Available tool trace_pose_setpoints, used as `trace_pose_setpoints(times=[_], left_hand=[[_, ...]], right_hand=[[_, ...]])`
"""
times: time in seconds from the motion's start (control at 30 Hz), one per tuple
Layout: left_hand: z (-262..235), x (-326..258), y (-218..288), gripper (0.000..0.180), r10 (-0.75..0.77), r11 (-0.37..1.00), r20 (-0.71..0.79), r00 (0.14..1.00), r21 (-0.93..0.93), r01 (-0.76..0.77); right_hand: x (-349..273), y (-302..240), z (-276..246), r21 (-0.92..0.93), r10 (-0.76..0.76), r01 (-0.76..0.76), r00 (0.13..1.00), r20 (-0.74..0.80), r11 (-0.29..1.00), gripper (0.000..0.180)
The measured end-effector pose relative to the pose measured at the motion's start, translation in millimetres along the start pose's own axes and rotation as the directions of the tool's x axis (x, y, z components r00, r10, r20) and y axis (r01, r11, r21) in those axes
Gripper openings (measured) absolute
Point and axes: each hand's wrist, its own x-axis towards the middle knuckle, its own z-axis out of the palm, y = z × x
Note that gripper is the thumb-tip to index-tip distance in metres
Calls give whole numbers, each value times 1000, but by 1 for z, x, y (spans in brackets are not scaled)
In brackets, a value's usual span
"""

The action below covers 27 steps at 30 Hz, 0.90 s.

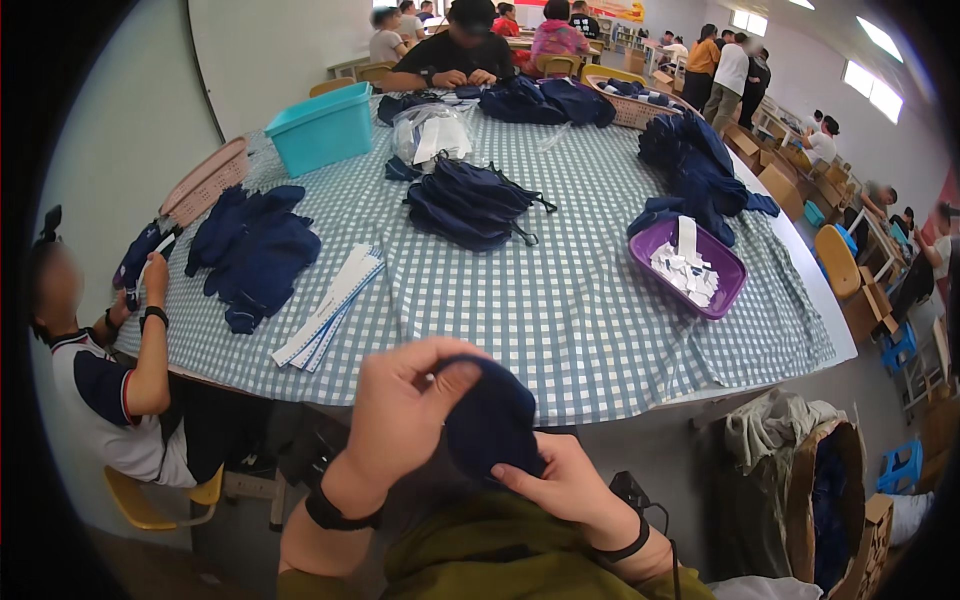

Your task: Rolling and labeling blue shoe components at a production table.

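In front of my body, just off the near table edge, I hold a navy fabric piece [488, 420] with a rounded upper edge. My left hand [405, 400] pinches its upper left side between thumb and fingers. Lower down, my right hand [565, 480] grips the opposite edge, its thumb lying on the cloth. Beyond my hands, a stack of white paper strips [330, 310] with blue edges lies on the checked tablecloth [470, 320]. A purple tray [735, 285] of small white labels stands to the right.
Navy fabric piles [255, 250] lie left, centre and right. A turquoise bin [320, 130] and pink basket [207, 178] stand far left. One co-worker [120, 370] sits at the left, another [465, 50] across the table. A cardboard box [835, 500] stands on the floor at the right.
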Motion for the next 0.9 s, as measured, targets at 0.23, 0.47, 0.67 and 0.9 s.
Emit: trace_pose_setpoints(times=[0.23,0.47,0.67,0.9], left_hand=[[-26,95,-43,22,45,974,-46,998,223,-34],[-19,134,-103,25,37,973,45,998,225,-46],[-18,125,-65,24,313,775,61,948,560,-292],[-33,104,-10,36,-13,969,341,940,-228,96]], right_hand=[[11,22,7,74,110,-103,989,-101,992,23],[11,15,-2,32,74,-68,953,-293,997,19],[1,-19,-15,-341,-195,41,881,-430,939,19],[-15,-35,-23,-671,-616,259,696,-369,695,44]])
